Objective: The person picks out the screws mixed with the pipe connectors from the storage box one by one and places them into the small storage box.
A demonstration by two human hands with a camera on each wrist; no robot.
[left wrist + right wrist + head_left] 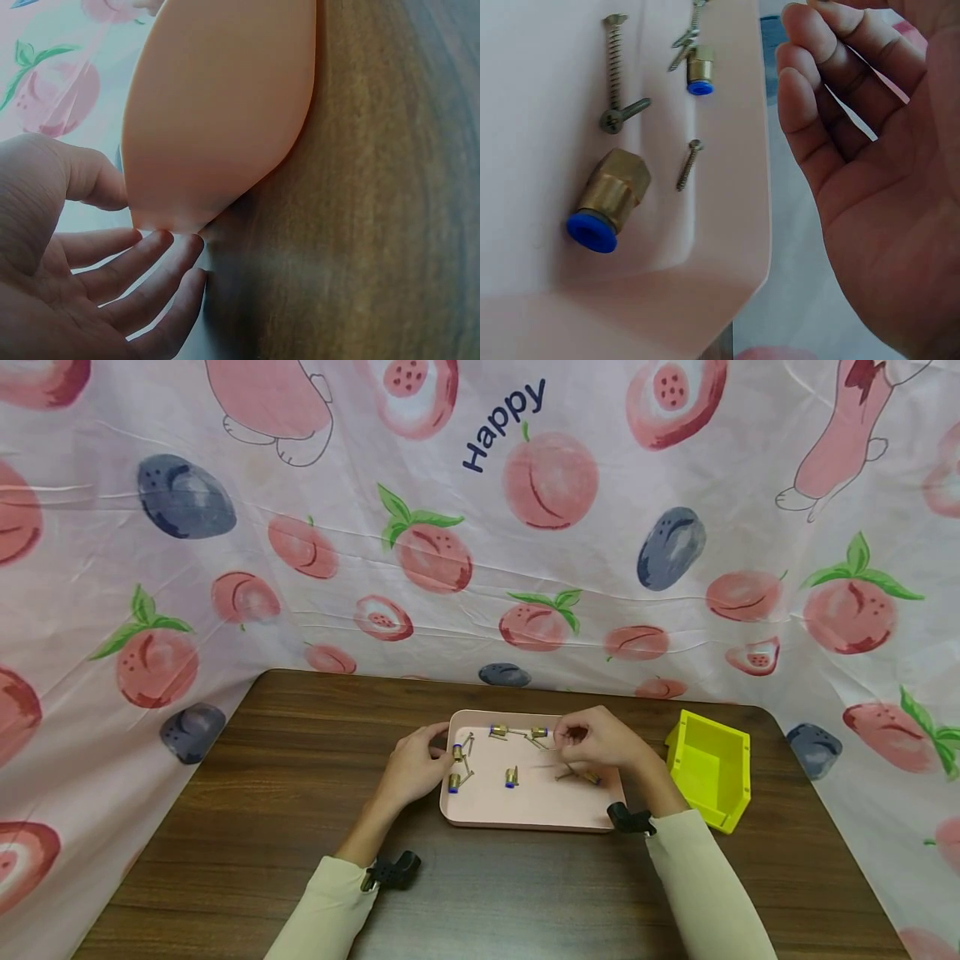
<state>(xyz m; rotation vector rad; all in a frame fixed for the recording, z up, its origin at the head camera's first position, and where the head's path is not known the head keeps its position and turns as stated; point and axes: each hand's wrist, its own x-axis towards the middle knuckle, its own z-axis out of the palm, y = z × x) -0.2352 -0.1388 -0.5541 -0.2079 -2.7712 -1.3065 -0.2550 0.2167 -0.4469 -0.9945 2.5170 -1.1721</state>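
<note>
Brown tabletop (225, 827), pink tray (551, 797); yellow bin (705, 768) in head view alone.

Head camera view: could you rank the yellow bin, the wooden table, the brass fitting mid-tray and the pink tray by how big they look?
Largest to smallest:
1. Wooden table
2. Pink tray
3. Yellow bin
4. Brass fitting mid-tray, easily the smallest

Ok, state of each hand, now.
Left hand: closed, gripping the edge of the pale pink rectangular tray.
Right hand: fingers curled; whether it holds anything cannot be told.
</note>
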